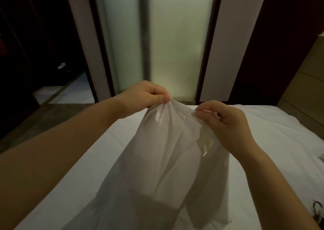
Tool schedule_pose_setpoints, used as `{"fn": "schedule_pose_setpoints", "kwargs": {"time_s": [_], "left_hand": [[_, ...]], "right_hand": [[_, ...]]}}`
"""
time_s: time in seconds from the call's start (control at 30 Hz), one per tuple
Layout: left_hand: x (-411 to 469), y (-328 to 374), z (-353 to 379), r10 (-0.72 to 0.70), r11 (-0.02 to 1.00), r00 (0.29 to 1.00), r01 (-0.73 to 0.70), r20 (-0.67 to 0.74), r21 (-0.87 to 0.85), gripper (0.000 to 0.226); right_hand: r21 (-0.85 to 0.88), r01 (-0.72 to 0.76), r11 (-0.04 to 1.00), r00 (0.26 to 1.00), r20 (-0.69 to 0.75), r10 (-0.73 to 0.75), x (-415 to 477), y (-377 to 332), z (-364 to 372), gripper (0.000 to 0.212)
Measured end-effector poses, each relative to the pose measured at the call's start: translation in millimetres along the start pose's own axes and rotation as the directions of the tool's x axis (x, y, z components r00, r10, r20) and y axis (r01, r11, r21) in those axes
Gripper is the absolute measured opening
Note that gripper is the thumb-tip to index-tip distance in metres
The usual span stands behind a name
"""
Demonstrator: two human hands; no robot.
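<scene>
A white pillowcase hangs upright over the bed with a bulky pillow inside its lower part. My left hand pinches the top edge of the cloth between thumb and curled fingers at the upper left. My right hand pinches the opposite side of the same opening, a little lower and to the right. The cloth is stretched between both hands, and its bottom rests on the bed.
A white bed sheet covers the bed below and to the right. Frosted glass panels in dark frames stand straight ahead beyond the bed. A dark floor strip runs along the left. A dark object lies at the right edge.
</scene>
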State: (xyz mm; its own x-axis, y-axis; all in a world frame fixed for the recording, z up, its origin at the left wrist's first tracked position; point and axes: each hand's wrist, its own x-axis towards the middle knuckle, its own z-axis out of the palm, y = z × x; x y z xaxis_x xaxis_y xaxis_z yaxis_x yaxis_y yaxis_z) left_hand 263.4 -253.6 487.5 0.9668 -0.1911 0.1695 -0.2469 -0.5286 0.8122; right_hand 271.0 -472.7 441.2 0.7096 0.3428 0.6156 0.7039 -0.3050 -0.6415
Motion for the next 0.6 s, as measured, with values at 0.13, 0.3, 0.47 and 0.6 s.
{"fn": "schedule_pose_setpoints", "kwargs": {"time_s": [0.13, 0.3, 0.47, 0.6], "left_hand": [[-7, 1, 1, -0.028, 1.000, 0.995, 0.029, -0.098, 0.006, 0.012], [-16, 11, 6, 0.024, 0.995, 0.992, -0.012, -0.126, 0.097, 0.016], [-4, 44, -5, -0.028, 0.994, 0.998, 0.021, 0.061, 0.112, 0.019], [16, 60, -13, -0.022, 0.996, 0.999, 0.018, 0.045, 0.093, 0.023]], "right_hand": [[-0.038, 0.012, 0.999, 1.000, 0.012, -0.011, -2, 7, 7, 0.020], [-0.071, 0.026, 0.997, 0.995, -0.093, -0.032, 5, 11, 5, 0.011], [0.200, -0.213, 0.956, 0.976, 0.004, 0.216, 45, 4, -14, 0.022], [0.170, -0.186, 0.968, 0.982, 0.043, 0.181, 74, 3, -38, 0.023]]}}
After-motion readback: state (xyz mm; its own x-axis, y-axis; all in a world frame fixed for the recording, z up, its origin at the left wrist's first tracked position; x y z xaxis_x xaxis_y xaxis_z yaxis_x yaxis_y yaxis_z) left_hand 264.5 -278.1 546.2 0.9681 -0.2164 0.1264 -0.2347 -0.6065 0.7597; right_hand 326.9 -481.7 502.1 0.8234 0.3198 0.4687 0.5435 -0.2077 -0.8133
